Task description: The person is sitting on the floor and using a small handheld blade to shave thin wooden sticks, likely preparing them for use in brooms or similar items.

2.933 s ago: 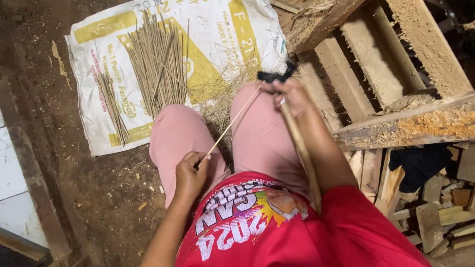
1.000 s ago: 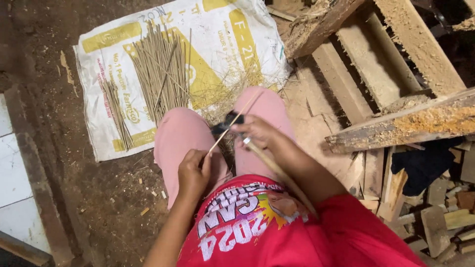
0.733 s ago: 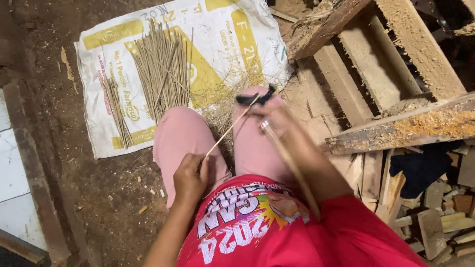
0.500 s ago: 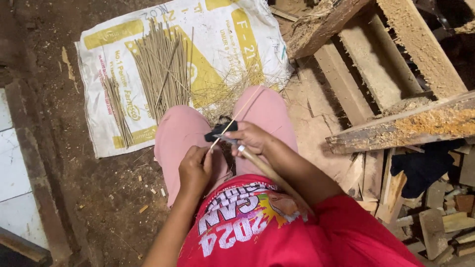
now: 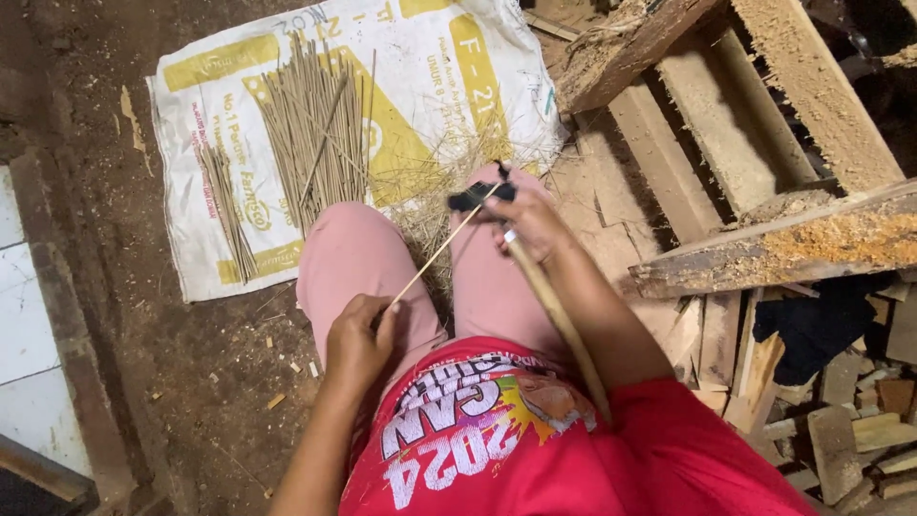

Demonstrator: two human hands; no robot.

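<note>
Both hands closed: left hand [image 5: 355, 346] pinches thin stick [image 5: 441, 250], right hand [image 5: 527, 222] knife [image 5: 554, 306].

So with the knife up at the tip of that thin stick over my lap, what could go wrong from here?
The thin stick is slender and held only at its lower end by the left hand, so it might snap or bend under the blade. The right hand works the knife right above the pink trousers, so a slip could reach a leg. Shavings may hide finished sticks on the sack.
</note>
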